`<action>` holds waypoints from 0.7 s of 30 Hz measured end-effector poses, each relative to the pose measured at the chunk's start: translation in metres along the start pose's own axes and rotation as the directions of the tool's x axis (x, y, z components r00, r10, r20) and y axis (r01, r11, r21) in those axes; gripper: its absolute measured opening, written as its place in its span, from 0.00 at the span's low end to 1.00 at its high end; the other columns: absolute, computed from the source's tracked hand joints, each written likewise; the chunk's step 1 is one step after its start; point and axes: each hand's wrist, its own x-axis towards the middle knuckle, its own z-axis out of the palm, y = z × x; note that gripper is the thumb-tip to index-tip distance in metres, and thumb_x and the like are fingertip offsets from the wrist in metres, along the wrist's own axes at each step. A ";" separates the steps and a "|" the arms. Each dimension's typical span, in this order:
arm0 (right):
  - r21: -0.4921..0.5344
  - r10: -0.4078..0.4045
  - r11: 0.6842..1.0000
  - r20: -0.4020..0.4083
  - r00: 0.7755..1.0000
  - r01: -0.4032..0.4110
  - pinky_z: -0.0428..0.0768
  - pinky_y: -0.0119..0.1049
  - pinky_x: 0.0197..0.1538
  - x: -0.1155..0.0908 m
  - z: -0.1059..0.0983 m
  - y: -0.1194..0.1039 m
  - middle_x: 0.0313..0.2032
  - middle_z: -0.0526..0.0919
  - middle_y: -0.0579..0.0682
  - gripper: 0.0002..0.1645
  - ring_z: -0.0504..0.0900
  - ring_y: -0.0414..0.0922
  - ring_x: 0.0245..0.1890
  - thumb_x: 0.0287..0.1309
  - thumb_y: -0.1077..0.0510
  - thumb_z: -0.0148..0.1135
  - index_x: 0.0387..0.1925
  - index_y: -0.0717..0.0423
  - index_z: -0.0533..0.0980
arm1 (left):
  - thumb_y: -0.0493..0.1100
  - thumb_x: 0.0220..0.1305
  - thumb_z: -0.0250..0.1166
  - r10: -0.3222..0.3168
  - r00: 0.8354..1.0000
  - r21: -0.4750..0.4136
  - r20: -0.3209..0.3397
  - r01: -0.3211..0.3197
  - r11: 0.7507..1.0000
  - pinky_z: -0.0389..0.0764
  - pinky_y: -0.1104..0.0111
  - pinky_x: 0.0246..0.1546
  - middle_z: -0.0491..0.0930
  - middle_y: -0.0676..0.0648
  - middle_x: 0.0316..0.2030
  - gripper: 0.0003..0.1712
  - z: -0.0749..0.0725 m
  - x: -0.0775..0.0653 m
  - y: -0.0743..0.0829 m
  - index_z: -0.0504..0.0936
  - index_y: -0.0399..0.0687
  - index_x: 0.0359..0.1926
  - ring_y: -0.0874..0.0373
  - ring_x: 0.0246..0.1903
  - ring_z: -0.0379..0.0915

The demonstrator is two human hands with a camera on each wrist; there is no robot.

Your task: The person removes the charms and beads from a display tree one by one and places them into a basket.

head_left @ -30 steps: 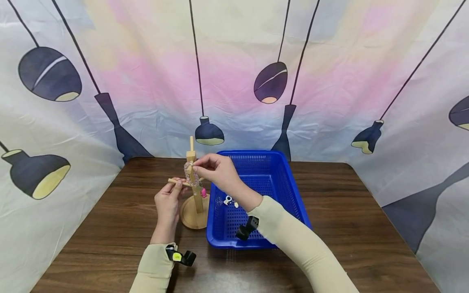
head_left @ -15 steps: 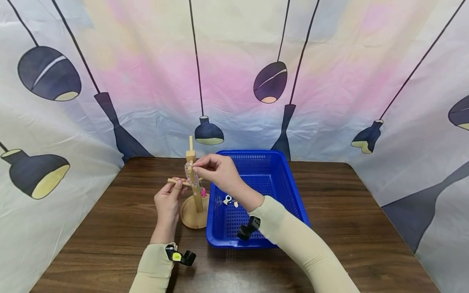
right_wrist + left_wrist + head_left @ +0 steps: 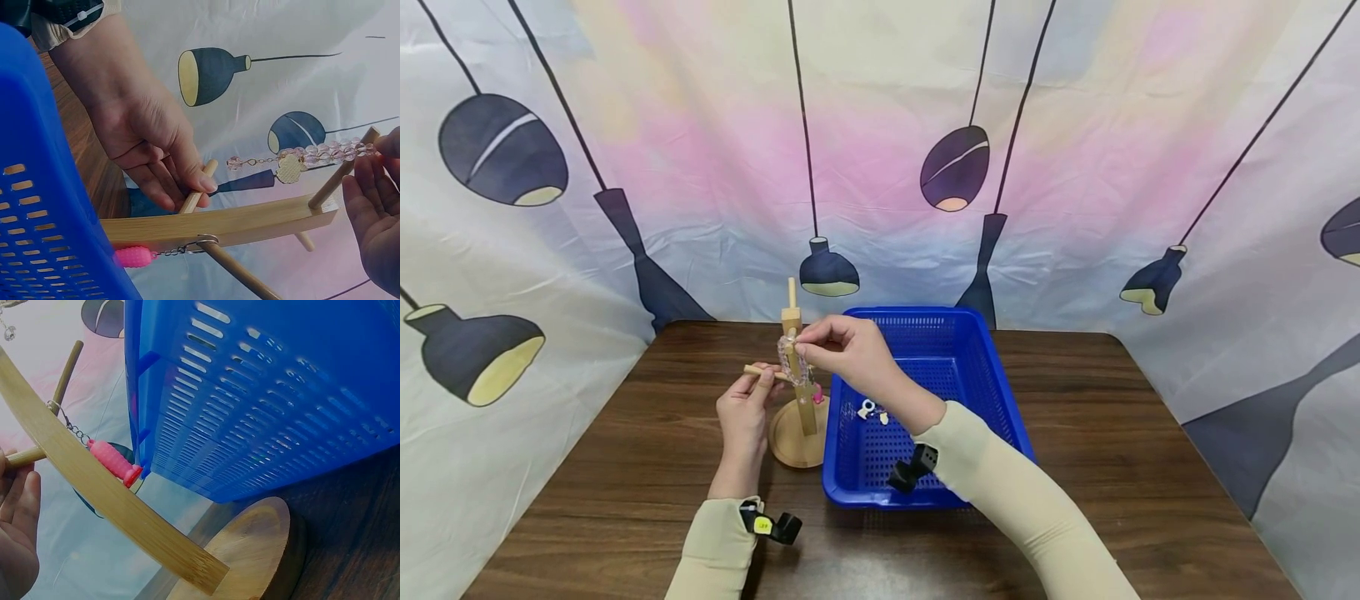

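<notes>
A wooden peg stand (image 3: 806, 417) rises from a round base. My left hand (image 3: 745, 417) pinches one of its lower pegs between thumb and fingers; the right wrist view shows this peg (image 3: 210, 169) too. At an upper peg (image 3: 344, 169), my right hand (image 3: 853, 354) pinches the end of a bracelet (image 3: 322, 153) of clear pink beads with a gold clover-shaped charm. The beads cross that peg, but whether they loop round it I cannot tell. From another peg hangs a keychain with a bright pink charm (image 3: 111, 461), its ring around the wood.
A blue perforated basket (image 3: 1007, 400) stands right of the stand, close beside it. Small white and dark trinkets (image 3: 871, 412) lie inside. All of it is on a dark wooden table (image 3: 625, 467), with a lamp-patterned cloth (image 3: 880, 150) behind.
Both hands stay almost where they were, on the peg and the bracelet. My right wrist has shifted very slightly to the right.
</notes>
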 end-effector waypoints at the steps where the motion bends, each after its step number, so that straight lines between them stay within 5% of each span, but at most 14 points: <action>1: -0.001 -0.002 1.000 0.001 1.000 0.002 0.90 0.32 0.49 0.000 0.000 0.000 0.48 0.87 0.68 0.08 0.90 0.52 0.45 0.64 0.67 0.66 0.41 0.71 0.83 | 0.28 0.70 0.62 0.000 1.000 -0.003 -0.001 0.000 1.000 0.88 0.80 0.32 0.89 0.54 0.28 0.14 0.000 0.000 0.000 0.86 0.47 0.30 0.68 0.29 0.86; 21: -0.012 -0.032 0.999 0.023 0.999 0.033 0.90 0.33 0.49 -0.006 -0.001 -0.009 0.47 0.87 0.68 0.08 0.90 0.50 0.44 0.65 0.67 0.66 0.40 0.72 0.82 | 0.26 0.68 0.63 -0.002 1.000 -0.035 -0.013 0.001 0.999 0.88 0.79 0.32 0.90 0.54 0.27 0.15 0.003 0.000 0.001 0.87 0.48 0.30 0.68 0.29 0.87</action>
